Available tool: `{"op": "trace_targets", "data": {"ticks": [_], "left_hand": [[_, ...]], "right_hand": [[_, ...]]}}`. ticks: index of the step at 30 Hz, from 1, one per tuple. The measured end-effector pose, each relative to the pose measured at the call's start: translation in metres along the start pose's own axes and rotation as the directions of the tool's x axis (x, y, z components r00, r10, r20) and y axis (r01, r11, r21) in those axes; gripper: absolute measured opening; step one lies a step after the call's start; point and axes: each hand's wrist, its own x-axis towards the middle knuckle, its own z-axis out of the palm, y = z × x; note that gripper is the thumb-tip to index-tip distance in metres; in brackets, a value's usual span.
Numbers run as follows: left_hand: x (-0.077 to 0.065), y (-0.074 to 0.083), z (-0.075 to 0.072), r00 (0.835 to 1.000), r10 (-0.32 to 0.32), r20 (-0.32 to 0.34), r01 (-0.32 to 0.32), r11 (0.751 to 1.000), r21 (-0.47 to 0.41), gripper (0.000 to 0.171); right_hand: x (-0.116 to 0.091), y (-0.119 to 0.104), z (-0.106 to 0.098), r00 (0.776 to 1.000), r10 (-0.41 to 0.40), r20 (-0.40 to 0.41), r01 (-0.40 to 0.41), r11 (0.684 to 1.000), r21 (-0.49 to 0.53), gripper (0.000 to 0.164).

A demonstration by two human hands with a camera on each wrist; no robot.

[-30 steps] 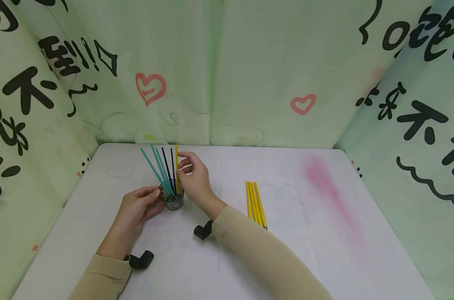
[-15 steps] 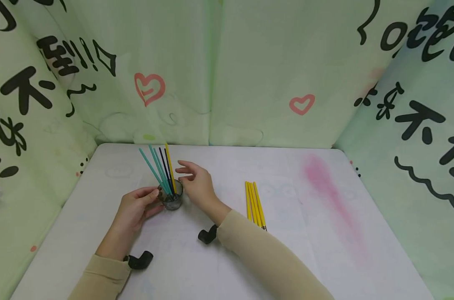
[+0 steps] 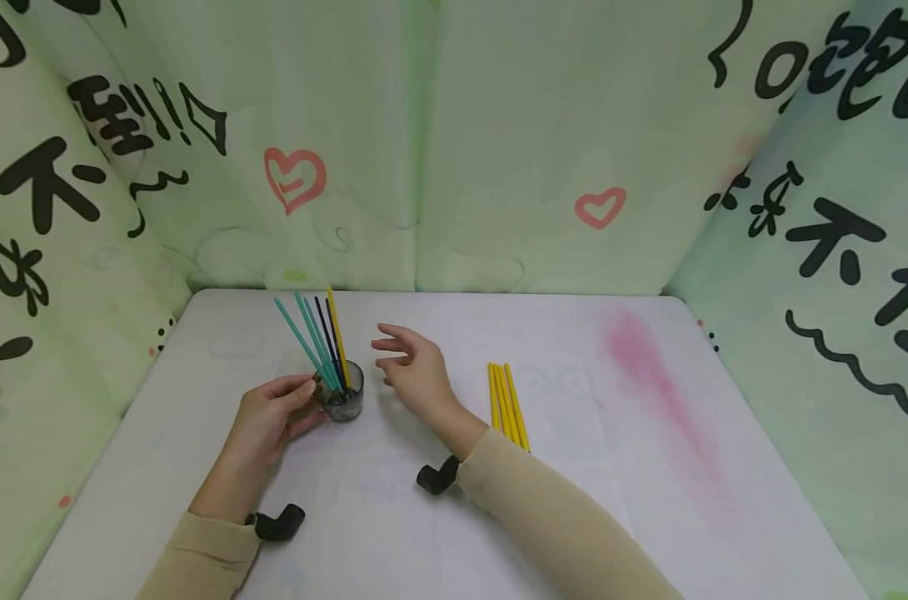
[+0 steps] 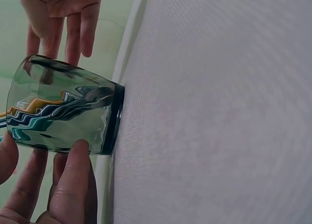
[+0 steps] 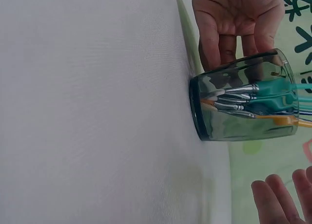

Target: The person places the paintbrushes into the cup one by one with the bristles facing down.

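Observation:
A small tinted drinking glass (image 3: 353, 403) stands upright on the table, holding paintbrushes with their metal ferrules and tips down. Teal brushes (image 3: 297, 328) lean left, dark blue brushes (image 3: 325, 332) stand beside them, and one yellow brush (image 3: 337, 333) is rightmost. My left hand (image 3: 274, 414) holds the glass by its left side, thumb near the rim; the right wrist view shows its fingers against the glass wall (image 5: 229, 131). My right hand (image 3: 421, 375) hovers right of the glass, apart from it, fingers loosely extended and holding nothing. Several yellow brushes (image 3: 507, 408) lie side by side further right, lower ends behind the right sleeve.
The white-covered table (image 3: 574, 500) carries a pink smear (image 3: 660, 375) on its right side. Pale green curtains (image 3: 499, 125) with black lettering and red hearts enclose the table at the back and sides. A black wrist camera (image 3: 280, 523) is on the left wrist, another (image 3: 437, 476) on the right.
My right hand has let go of the yellow brush, which now leans left against the others in the glass. That hand has drawn back to the right. The left hand stays on the glass.

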Motion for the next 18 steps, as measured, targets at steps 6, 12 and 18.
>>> {"op": "trace_targets", "data": {"ticks": [6, 12, 18], "left_hand": [[-0.001, -0.001, -0.001, 1.0, 0.001, -0.001, -0.001, 1.0, 0.005, 0.013], [0.0, 0.0, -0.001, 1.0, -0.005, 0.001, 0.005, 1.0, 0.01, 0.015], [-0.001, 0.0, 0.0, 1.0, -0.004, -0.003, 0.004, 1.0, 0.006, 0.014]], "right_hand": [[-0.006, 0.0, -0.011, 1.0, 0.012, 0.012, -0.012, 1.0, 0.008, 0.055], [-0.014, 0.0, -0.023, 0.999, 0.041, 0.017, -0.041, 0.999, 0.024, 0.056], [-0.019, 0.0, -0.036, 0.998, 0.064, 0.014, -0.064, 0.997, 0.031, 0.057]]}}
